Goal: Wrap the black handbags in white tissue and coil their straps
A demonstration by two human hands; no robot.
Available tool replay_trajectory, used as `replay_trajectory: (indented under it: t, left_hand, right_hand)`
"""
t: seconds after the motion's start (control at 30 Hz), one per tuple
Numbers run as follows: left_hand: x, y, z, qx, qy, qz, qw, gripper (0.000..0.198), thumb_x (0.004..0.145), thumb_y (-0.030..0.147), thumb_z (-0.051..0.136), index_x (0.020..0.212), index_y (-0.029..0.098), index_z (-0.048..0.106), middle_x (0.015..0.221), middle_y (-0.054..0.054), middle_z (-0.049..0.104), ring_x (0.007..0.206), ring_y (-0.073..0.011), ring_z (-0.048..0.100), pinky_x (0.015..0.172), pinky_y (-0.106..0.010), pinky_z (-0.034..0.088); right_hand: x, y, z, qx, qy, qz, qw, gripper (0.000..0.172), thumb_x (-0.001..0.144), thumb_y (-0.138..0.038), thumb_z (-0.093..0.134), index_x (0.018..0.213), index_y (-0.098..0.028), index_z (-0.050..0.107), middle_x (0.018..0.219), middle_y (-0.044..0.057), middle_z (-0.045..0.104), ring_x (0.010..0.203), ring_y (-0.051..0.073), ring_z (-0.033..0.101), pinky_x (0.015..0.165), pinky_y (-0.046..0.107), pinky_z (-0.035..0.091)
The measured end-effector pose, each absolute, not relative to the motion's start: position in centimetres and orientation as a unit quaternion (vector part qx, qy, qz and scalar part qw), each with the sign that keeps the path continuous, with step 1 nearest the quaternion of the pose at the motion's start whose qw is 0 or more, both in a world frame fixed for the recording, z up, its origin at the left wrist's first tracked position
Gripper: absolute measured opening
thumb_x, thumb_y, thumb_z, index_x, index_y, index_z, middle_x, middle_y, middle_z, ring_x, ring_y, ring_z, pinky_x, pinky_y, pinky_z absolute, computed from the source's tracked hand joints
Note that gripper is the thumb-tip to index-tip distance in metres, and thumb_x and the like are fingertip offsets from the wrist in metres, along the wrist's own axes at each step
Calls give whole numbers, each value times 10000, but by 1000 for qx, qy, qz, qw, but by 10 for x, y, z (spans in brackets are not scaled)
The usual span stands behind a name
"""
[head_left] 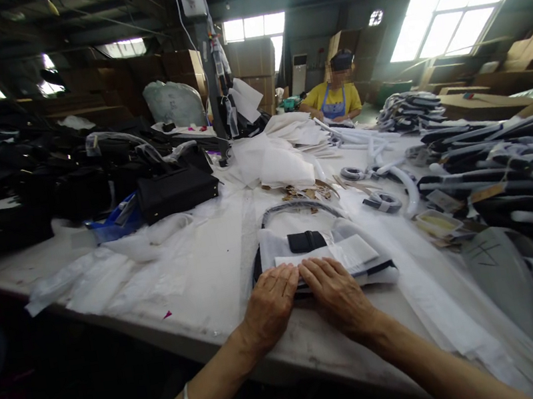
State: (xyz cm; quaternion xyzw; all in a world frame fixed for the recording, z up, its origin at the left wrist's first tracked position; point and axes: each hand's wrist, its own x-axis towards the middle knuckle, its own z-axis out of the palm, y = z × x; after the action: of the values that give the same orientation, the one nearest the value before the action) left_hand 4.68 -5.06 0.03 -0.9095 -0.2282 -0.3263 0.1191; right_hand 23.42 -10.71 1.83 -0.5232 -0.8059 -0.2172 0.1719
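Note:
A black handbag (pixel 257 265) lies on the table in front of me, mostly covered by white wrapping, with its wrapped handle (pixel 298 205) arching away at the far side. On top of the bag rest a small black flap with a strap (pixel 306 241) and a folded white sheet (pixel 353 250). My left hand (pixel 273 299) lies on the near edge of the sheet, fingers stretched forward. Beside it, almost touching, my right hand (pixel 334 291) presses the same edge with its fingers extended. Both thumbs are hidden.
Black bags (pixel 177 190) are heaped at the left, near clear plastic sleeves (pixel 107 278). Wrapped straps (pixel 382 201) and stacked bag pieces (pixel 502 155) lie right. White sheets (pixel 286 163) are piled beyond the bag, by a post (pixel 210 67). A person in a blue apron (pixel 334 104) works opposite.

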Motion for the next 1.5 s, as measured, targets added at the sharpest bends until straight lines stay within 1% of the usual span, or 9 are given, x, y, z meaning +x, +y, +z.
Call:
replay_trajectory:
  t: [0.13, 0.33, 0.5, 0.67, 0.83, 0.93, 1.03, 1.33, 1.5]
  left_hand:
    - [47, -47, 2, -915, -212, -325, 112, 368, 964, 80, 371, 1288, 80, 544, 1242, -137, 661, 1151, -251, 623, 973, -391, 504]
    - [44, -48, 0, -905, -224, -361, 4, 392, 932, 76, 435, 1306, 135, 534, 1264, -124, 643, 1191, -247, 591, 1013, -415, 485]
    - [29, -54, -1, -743, -407, -441, -297, 500, 837, 158, 615, 1324, 198, 508, 1433, -129, 495, 1376, -282, 416, 1157, -490, 329]
    - [22, -61, 18, -478, -426, -437, -632, 579, 812, 278, 711, 1340, 220, 481, 1459, -119, 478, 1362, -285, 439, 1086, -408, 415]
    - [18, -55, 33, -233, -433, -399, -774, 375, 807, 155, 694, 1163, 202, 587, 1135, -91, 663, 968, -209, 664, 871, -380, 547]
    - [14, -45, 35, -178, -433, -340, -816, 120, 865, 143, 618, 983, 120, 628, 846, -77, 679, 713, -179, 658, 755, -388, 577]
    - [15, -38, 40, -162, -429, -318, -830, 99, 907, 152, 570, 892, 81, 637, 768, -84, 672, 647, -175, 645, 671, -354, 580]
    - [27, -33, 55, -139, -414, -337, -834, 176, 944, 122, 496, 830, 82, 624, 703, -62, 639, 622, -148, 641, 670, -306, 571]
    - [27, -40, 58, -193, -396, -358, -824, 88, 919, 134, 548, 955, 118, 626, 870, -68, 665, 777, -163, 668, 783, -319, 560]
  right_hand:
    - [237, -101, 29, -513, -826, -175, 157, 401, 830, -39, 501, 1209, -133, 591, 1167, 120, 678, 1051, 260, 601, 924, 412, 482]
    - [236, -102, 12, -511, -810, -219, 189, 427, 845, -18, 449, 1246, -104, 567, 1213, 138, 664, 1132, 278, 577, 1023, 461, 428]
    - [239, -106, 3, -505, -809, -213, 212, 457, 853, -24, 434, 1297, -78, 530, 1256, 156, 644, 1193, 278, 553, 1051, 480, 422]
    - [240, -108, 0, -511, -807, -197, 221, 504, 858, -18, 417, 1352, -83, 493, 1320, 156, 612, 1275, 276, 505, 1086, 497, 401]
    - [243, -111, 3, -525, -805, -174, 213, 533, 854, -31, 438, 1384, -89, 461, 1356, 151, 588, 1302, 261, 482, 1116, 485, 370]
    - [245, -116, 11, -535, -802, -162, 211, 570, 833, -61, 495, 1400, -94, 441, 1371, 143, 576, 1300, 269, 479, 1127, 481, 346]
    - [245, -121, 17, -536, -804, -156, 206, 639, 828, -182, 586, 1431, -86, 398, 1391, 156, 553, 1303, 307, 467, 1129, 495, 327]
    - [237, -105, 21, -546, -754, -243, 274, 548, 847, -176, 596, 1360, -62, 439, 1244, 195, 629, 1203, 320, 537, 1070, 505, 366]
    - [244, -104, 28, -542, -752, -237, 290, 557, 792, -208, 656, 1308, -88, 485, 1188, 177, 651, 1126, 324, 558, 1010, 484, 416]
